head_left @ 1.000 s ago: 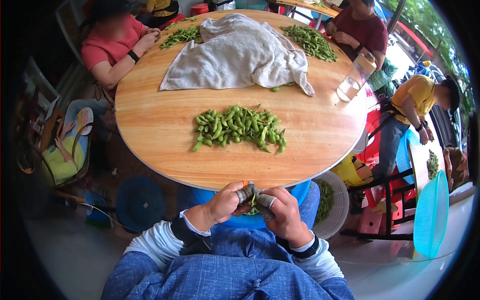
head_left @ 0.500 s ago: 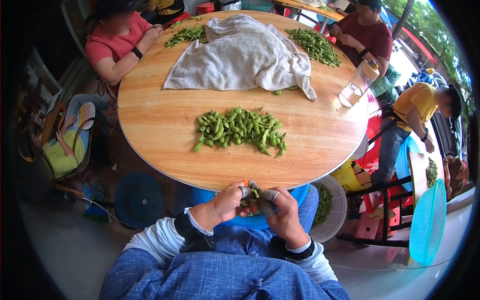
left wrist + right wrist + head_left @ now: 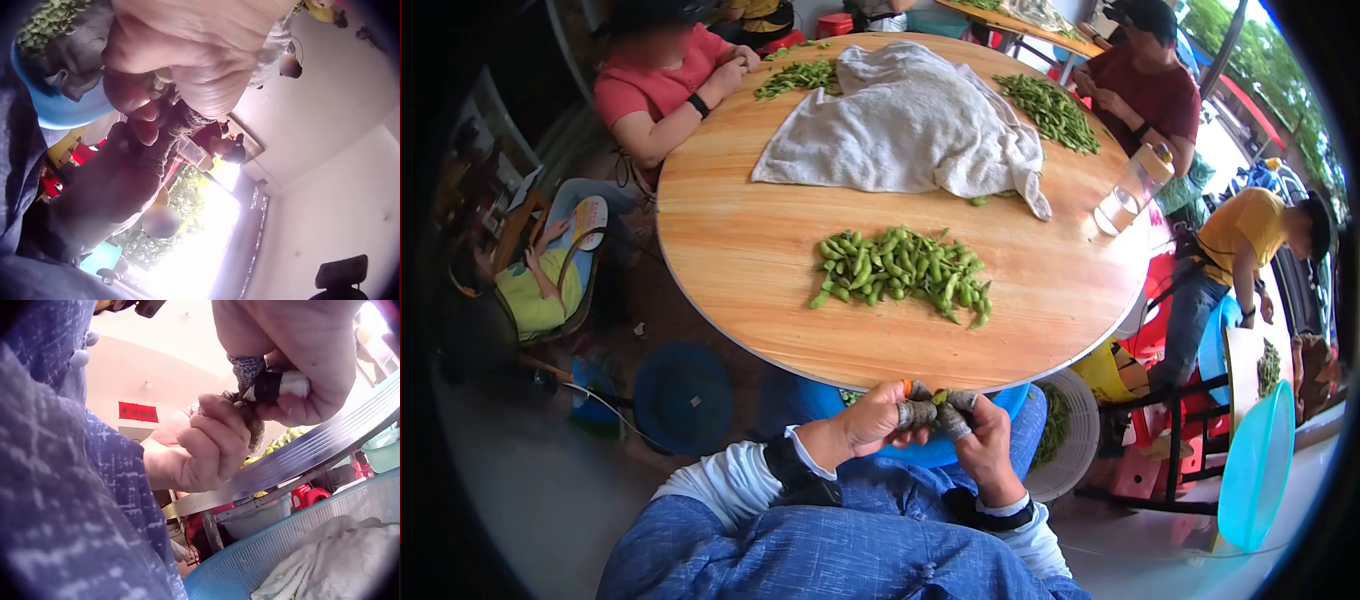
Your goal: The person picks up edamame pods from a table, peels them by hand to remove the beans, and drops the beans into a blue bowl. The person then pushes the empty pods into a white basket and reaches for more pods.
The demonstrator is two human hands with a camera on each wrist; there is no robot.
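Left hand [image 3: 868, 421], right hand [image 3: 986, 444] both pinch green pod [image 3: 941, 397].
Grip shifted since half a second ago, pod pile [image 3: 903, 272] unchanged; pod seems unfinished.

flecked blue garment [image 3: 830, 555], pale sleeves [image 3: 718, 487]

Two near hands, left hand [image 3: 865, 420] and right hand [image 3: 988, 445], with one pod [image 3: 941, 397] between them! One round table [image 3: 745, 270], three big heaps: one near heap [image 3: 900, 268], one far-left heap [image 3: 798, 78], one far-right heap [image 3: 1050, 110]. Plus one towel [image 3: 910, 130], one bottle [image 3: 1135, 190]!
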